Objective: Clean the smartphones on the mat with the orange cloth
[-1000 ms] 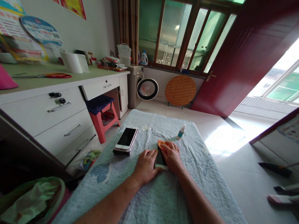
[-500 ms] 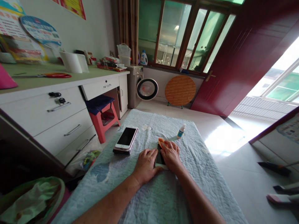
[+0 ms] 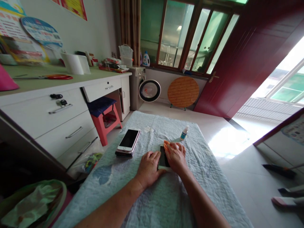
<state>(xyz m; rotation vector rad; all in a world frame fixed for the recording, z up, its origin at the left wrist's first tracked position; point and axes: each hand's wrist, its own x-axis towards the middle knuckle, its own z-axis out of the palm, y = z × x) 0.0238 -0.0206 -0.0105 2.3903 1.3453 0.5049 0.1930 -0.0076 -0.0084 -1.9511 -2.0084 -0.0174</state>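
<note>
Phone [image 3: 163, 160] steadied by left hand [image 3: 148, 167], right hand [image 3: 175, 155] fingers pressing one orange cloth [image 3: 166, 144].

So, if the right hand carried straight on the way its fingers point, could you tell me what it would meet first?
Most likely the small bottle. The right hand presses an orange cloth on a phone, fingers pointing away across the blue-grey cloth. The bottle stands just beyond them, though depth is hard to judge.
</note>
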